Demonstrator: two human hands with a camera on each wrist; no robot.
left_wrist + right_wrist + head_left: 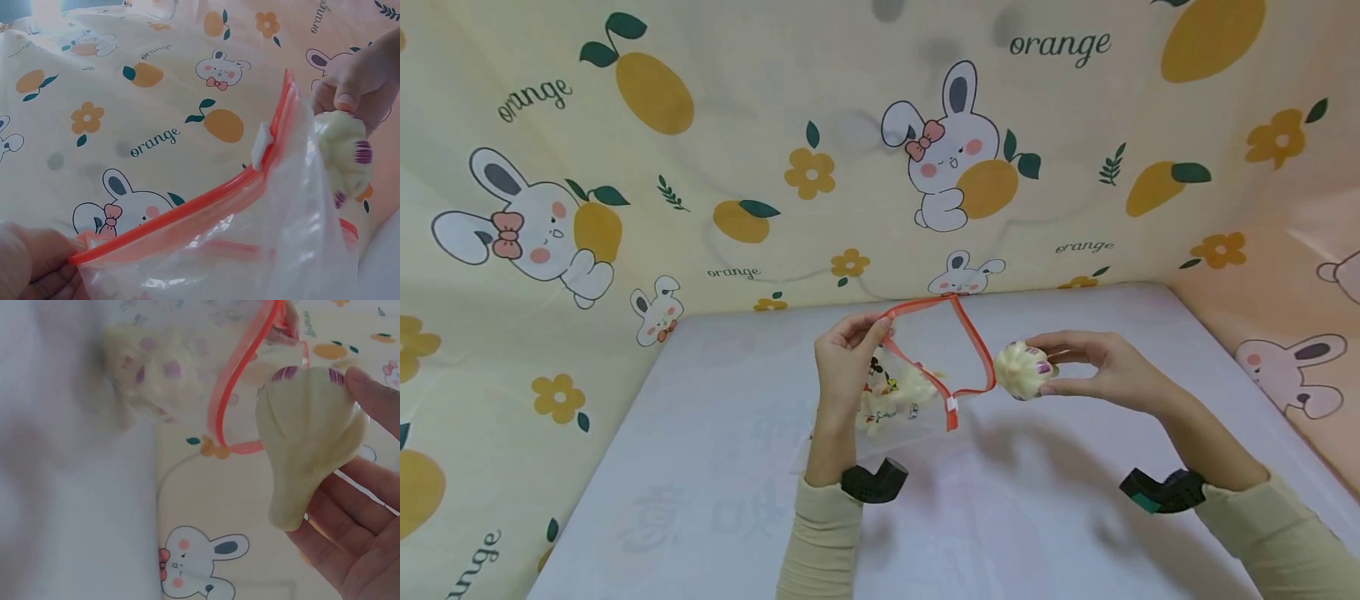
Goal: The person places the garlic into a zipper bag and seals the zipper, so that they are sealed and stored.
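My left hand (841, 367) pinches the red edge of a clear zip bag (891, 400) with cartoon prints. The bag's mouth gapes, ringed by the red zip strip (181, 212), and a white slider (261, 147) sits on the strip. Through the film in the right wrist view, pale bulbs with purple patches (159, 369) show blurred inside the bag. My right hand (1108, 371) grips a cream garlic bulb (312, 425) with purple streaks between thumb and fingers. That bulb is just right of the bag's mouth, outside it, its stem end pointing down in the right wrist view.
A white table surface (715, 467) lies under both hands. Behind it and at the sides hang cloths (850, 67) printed with rabbits and oranges. A black device (874, 481) is strapped on the left wrist and another (1163, 492) on the right.
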